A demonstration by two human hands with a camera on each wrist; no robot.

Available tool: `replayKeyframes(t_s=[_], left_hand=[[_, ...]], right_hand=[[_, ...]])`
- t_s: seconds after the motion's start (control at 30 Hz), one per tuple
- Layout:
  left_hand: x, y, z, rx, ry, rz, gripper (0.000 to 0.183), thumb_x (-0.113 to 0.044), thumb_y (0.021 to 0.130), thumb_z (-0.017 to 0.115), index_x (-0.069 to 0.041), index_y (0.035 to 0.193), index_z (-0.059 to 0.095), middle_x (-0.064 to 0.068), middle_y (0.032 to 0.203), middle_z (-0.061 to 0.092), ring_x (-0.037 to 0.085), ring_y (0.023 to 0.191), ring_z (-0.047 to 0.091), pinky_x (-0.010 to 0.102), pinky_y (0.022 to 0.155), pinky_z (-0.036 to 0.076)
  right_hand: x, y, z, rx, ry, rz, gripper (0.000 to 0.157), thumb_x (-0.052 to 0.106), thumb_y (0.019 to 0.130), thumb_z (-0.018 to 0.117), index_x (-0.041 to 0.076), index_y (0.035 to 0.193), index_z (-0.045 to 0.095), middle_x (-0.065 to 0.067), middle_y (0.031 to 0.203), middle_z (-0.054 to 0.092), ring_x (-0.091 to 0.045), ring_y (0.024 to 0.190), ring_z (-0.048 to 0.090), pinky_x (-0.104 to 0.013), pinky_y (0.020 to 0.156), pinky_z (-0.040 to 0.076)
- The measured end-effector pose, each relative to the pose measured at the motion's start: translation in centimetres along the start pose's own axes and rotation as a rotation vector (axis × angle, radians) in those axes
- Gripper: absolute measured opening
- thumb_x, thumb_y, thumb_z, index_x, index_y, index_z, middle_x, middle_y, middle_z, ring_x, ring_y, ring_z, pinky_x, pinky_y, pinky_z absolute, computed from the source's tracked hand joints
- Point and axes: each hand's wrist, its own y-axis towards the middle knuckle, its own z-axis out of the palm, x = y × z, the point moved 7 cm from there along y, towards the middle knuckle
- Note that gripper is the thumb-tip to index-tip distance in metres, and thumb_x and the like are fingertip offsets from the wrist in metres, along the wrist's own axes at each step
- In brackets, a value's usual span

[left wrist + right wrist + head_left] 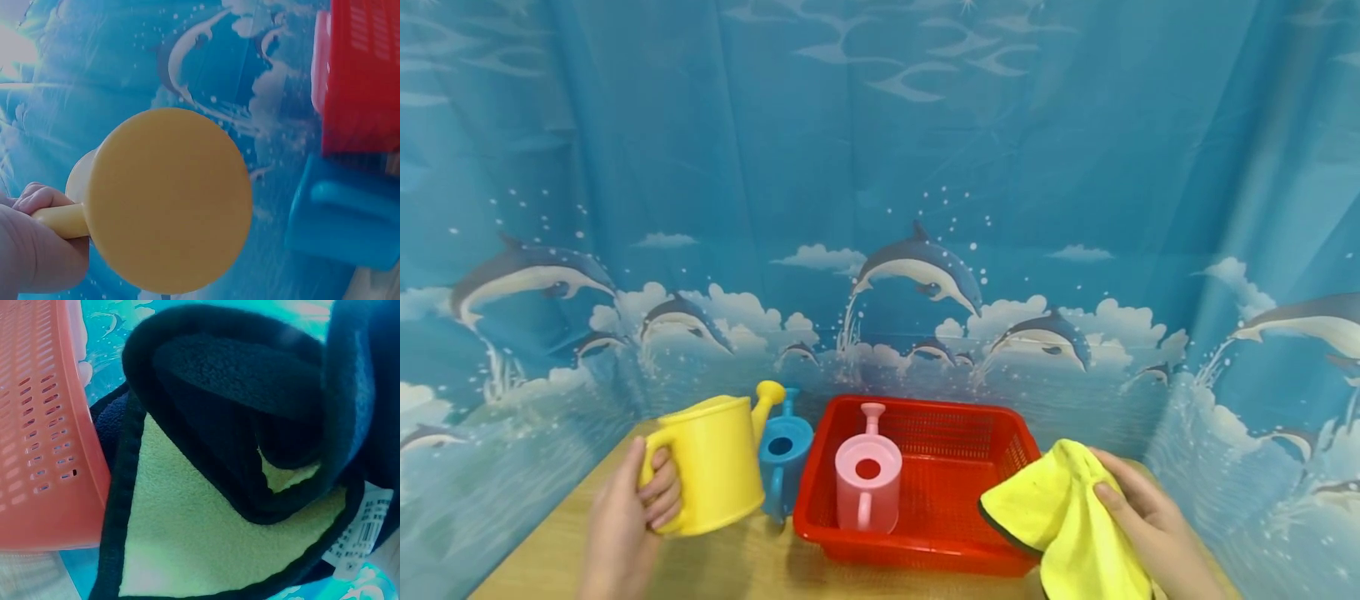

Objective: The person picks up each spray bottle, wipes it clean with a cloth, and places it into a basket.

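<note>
The yellow watering can (718, 471) is hovering at the red basket's (925, 546) nine o'clock, the left hand (634, 504) gripping its handle (65, 220), presumably freeing the spout (769, 393). A blue can (790, 475) is standing between. At three o'clock, the right hand (1150, 517) is pinching a yellow cloth (1060, 500) (likely letting it drape); a pink can (882, 496) is standing inside the basket.

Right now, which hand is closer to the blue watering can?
Left. The left hand, gripping the yellow can, is left of the blue can; the right hand is across the red basket from it.
</note>
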Motion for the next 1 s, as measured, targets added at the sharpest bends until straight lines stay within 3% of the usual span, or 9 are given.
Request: replayKeyframes(t_s=[0.23, 0.6, 0.83, 1.0], left_hand=[[1.4, 0.8, 3.6, 0.151, -0.133, 0.012, 0.044, -0.026, 0.102, 0.009, -0.011, 0.082, 0.045, 0.000, 0.058, 0.011, 0.011, 0.042, 0.008, 0.022, 0.037, -0.001], [4.9, 1.6, 7.5, 0.042, 0.000, -0.134, 0.039, -0.037, 0.102, 0.017, -0.020, 0.075, 0.040, -0.005, 0.055, 0.018, 0.009, 0.042, 0.010, 0.028, 0.042, -0.001], [7.6, 1.4, 9.1, 0.028, 0.032, -0.215, 0.040, -0.041, 0.101, 0.015, -0.019, 0.073, 0.033, -0.008, 0.053, 0.020, 0.010, 0.042, 0.008, 0.030, 0.042, 0.000], [9.1, 1.2, 10.0, -0.037, 0.070, -0.326, 0.041, -0.048, 0.099, 0.020, -0.018, 0.073, 0.031, -0.008, 0.051, 0.020, 0.010, 0.041, 0.011, 0.029, 0.043, 0.003]], right_hand=[[0.0, 0.0, 0.0, -0.016, 0.014, -0.010, 0.047, 0.034, 0.099, 0.033, 0.011, 0.141, 0.029, -0.008, 0.133, 0.032, 0.000, 0.099, 0.052, -0.027, 0.074, 0.051], [0.2, 0.0, -0.1, -0.042, 0.005, -0.050, 0.044, 0.028, 0.100, 0.034, 0.012, 0.140, 0.030, 0.015, 0.126, 0.034, 0.002, 0.099, 0.051, -0.025, 0.072, 0.051], [0.0, -0.2, 0.0, -0.023, 0.138, -0.003, 0.046, 0.029, 0.099, 0.036, 0.014, 0.142, 0.027, 0.014, 0.128, 0.035, -0.001, 0.100, 0.053, -0.024, 0.073, 0.051], [0.2, -0.2, 0.1, -0.058, 0.239, 0.015, 0.048, 0.030, 0.098, 0.039, 0.017, 0.142, 0.026, 0.009, 0.134, 0.034, 0.001, 0.104, 0.050, -0.022, 0.075, 0.050]])
